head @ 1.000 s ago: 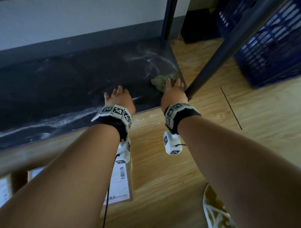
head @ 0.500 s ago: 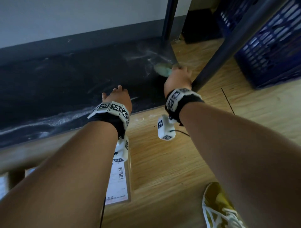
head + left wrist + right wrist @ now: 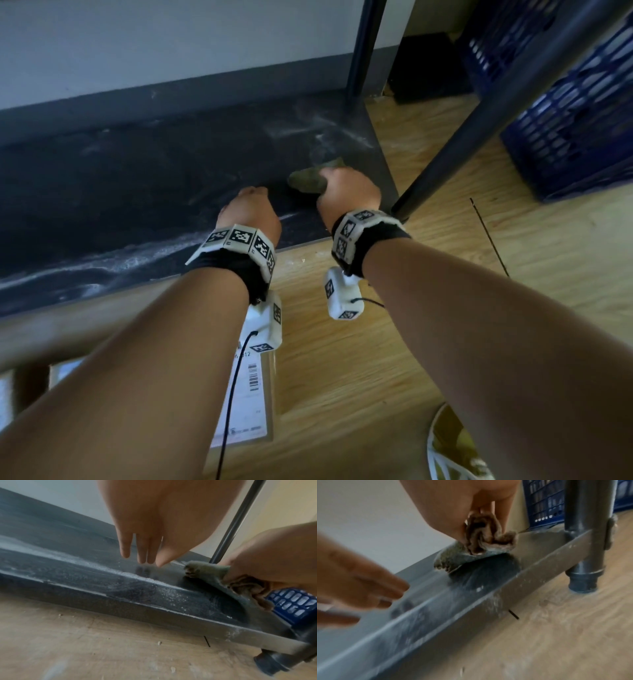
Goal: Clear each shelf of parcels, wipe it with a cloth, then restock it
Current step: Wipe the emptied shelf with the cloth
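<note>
Dust-streaked dark metal forms the bottom shelf (image 3: pixel 144 192), cleared of parcels. The right hand (image 3: pixel 349 192) grips a bunched cloth (image 3: pixel 306 180), fingers curled round its gathered folds so the flat underside bears on the shelf near the right end, close to the post (image 3: pixel 479 123). The cloth's long axis seems to run roughly along the shelf, its free end pointing left. The left hand (image 3: pixel 251 212) hovers with fingers straight, tips just above the surface, holding nothing, probably for balance.
</note>
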Demonstrator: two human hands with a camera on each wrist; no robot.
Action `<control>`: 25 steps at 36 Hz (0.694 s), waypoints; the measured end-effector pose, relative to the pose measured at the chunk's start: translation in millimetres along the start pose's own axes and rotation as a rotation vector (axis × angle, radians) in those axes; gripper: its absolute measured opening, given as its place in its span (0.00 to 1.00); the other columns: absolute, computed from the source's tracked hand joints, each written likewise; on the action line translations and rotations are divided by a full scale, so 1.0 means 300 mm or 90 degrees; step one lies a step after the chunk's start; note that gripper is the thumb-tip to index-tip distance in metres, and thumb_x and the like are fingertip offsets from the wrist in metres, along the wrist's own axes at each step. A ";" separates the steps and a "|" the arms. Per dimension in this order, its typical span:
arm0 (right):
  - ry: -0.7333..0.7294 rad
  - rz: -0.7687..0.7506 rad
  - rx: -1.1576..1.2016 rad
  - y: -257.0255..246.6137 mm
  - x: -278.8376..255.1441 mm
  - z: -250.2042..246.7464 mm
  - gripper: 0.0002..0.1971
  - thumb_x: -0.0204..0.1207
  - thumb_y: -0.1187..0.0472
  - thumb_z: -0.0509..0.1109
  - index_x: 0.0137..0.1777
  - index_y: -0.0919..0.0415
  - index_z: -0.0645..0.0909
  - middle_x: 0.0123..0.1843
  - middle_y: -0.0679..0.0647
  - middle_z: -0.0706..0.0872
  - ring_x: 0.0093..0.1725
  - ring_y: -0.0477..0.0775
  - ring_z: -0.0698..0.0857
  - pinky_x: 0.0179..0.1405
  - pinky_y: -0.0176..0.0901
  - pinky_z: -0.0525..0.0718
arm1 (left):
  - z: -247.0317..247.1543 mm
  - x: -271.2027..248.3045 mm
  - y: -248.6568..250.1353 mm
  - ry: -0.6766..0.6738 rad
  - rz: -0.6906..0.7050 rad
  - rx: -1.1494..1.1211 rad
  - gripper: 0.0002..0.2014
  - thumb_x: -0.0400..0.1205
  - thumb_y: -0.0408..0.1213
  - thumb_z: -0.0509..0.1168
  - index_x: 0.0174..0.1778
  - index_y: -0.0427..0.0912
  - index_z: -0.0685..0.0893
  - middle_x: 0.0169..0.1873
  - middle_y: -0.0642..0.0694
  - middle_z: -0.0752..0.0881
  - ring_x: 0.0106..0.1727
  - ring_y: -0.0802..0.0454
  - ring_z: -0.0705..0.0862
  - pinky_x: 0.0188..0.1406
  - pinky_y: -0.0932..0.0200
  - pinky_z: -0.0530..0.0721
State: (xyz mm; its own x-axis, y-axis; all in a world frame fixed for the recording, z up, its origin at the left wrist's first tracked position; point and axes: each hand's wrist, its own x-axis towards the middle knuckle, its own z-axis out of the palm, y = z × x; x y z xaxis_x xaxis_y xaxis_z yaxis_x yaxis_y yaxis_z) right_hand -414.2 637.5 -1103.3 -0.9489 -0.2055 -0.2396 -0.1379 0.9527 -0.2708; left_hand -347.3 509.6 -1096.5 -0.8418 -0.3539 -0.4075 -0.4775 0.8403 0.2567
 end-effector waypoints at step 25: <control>0.065 -0.016 0.112 -0.040 0.071 0.022 0.18 0.80 0.59 0.58 0.64 0.47 0.83 0.64 0.51 0.84 0.62 0.58 0.82 0.54 0.46 0.79 | -0.057 0.038 -0.041 0.071 0.042 -0.005 0.27 0.80 0.27 0.56 0.78 0.41 0.67 0.77 0.42 0.68 0.78 0.43 0.64 0.77 0.49 0.63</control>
State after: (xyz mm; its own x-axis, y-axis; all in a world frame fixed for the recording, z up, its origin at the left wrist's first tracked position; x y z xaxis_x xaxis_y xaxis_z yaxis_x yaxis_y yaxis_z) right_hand -430.8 620.3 -1111.2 -0.9709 -0.1969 -0.1366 -0.1195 0.8918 -0.4363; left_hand -355.3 488.1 -1089.2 -0.8937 -0.3421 -0.2905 -0.4222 0.8601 0.2862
